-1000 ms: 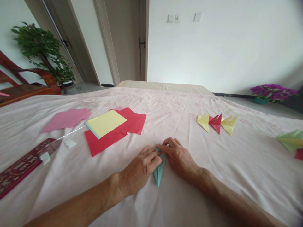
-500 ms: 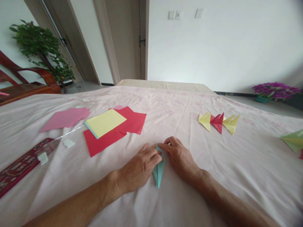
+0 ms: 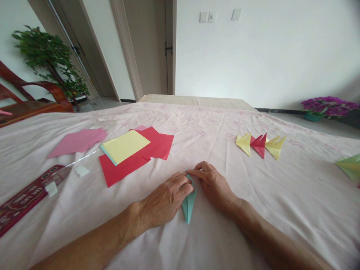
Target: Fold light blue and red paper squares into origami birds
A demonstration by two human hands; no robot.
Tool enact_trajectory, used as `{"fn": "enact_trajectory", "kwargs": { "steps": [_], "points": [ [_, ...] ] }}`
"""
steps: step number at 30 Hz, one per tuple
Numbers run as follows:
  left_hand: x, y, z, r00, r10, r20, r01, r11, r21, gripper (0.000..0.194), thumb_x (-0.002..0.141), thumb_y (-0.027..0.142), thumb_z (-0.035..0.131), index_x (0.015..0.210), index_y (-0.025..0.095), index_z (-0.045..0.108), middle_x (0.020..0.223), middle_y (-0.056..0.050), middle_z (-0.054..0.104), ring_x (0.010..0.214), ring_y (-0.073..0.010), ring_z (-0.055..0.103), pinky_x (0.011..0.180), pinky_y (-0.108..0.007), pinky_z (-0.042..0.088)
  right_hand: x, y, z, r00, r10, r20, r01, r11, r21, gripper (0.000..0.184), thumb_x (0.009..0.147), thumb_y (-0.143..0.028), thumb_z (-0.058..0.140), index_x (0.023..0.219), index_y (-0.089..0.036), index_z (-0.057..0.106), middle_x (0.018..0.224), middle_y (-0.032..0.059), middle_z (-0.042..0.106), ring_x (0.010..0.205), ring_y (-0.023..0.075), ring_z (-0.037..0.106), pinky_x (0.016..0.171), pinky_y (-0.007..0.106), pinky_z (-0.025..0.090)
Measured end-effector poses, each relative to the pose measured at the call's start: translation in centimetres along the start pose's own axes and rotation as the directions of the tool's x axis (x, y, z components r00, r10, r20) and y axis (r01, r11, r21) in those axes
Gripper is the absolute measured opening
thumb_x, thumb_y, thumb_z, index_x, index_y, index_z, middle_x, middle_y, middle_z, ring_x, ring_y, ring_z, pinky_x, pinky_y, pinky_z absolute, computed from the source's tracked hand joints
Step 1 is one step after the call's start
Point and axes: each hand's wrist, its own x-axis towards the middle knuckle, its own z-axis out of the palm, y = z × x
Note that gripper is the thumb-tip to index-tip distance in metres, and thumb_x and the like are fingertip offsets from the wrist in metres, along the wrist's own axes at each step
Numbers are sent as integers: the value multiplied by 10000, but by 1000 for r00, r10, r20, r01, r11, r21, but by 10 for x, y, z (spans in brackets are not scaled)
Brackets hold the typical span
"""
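Observation:
A narrow teal piece of folded origami paper lies on the cloth in front of me, its lower point toward me. My left hand rests over its left side, fingers curled across the middle and pressing it down. At the far tip, my right hand has its index finger and thumb closed on the paper's edge. Fingers hide much of the upper half. To the right stand a yellow folded paper piece, a red one and another yellow one in a row.
Yellow sheets lie over red sheets, left of centre. Beyond them are pink sheets. A dark red package and a white scrap lie at left. A green folded piece sits at the right edge. Wrinkled pale cloth covers the surface.
Almost nothing differs. The left fingers have shifted slightly toward the far tip of the teal paper; the right hand stays at that tip.

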Motion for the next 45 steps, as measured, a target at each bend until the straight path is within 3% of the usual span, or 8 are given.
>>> {"fn": "enact_trajectory", "kwargs": {
  "steps": [5,10,17,26,35,45],
  "points": [
    [1,1,-1,997,-40,63,45,996,-78,242,919,75,421,1114,201,492,1095,-54,529,1138,-219,512,1018,-403,442,1,5,4,1000,20,-22,-20,1000,24,459,864,-20,448,1147,-297,679,1020,44,590,948,169,558,816,279,464],
    [2,2,0,997,-43,63,48,996,-81,238,918,75,420,1112,192,493,1113,-62,514,1163,-226,489,1061,-413,404,-2,-6,-1,1000,-4,-18,3,1000,-29,498,861,-5,444,1157,-334,670,1007,37,572,939,170,546,783,271,455],
    [2,3,0,997,-25,75,29,998,-48,244,895,52,434,1102,161,500,1121,-75,499,1180,-222,466,1104,-383,357,0,-7,-7,998,-51,27,53,996,-70,480,877,-33,462,1174,-356,657,1005,29,564,910,162,538,745,260,446],
    [3,4,-1,997,-14,82,14,1000,-5,259,863,21,434,1064,174,492,1096,-72,511,1114,-224,511,1010,-386,446,5,4,-6,996,-78,37,79,997,-13,490,875,-31,455,1180,-356,659,1025,15,598,936,148,551,807,263,448],
    [4,9,-1,999,19,50,-25,993,114,255,867,-1,386,1021,162,507,1090,-71,533,1161,-225,503,1121,-425,328,4,-5,-11,995,-69,68,74,994,-83,466,884,-46,468,1176,-358,654,1005,27,578,925,163,534,768,257,447],
    [3,8,0,992,-33,124,31,999,17,245,841,6,441,1010,179,478,1025,-59,523,1000,-213,542,920,-361,499,4,2,-10,994,-85,69,89,994,-59,461,887,-46,451,1172,-343,658,1020,28,586,926,158,543,789,265,443]
  ]
}}
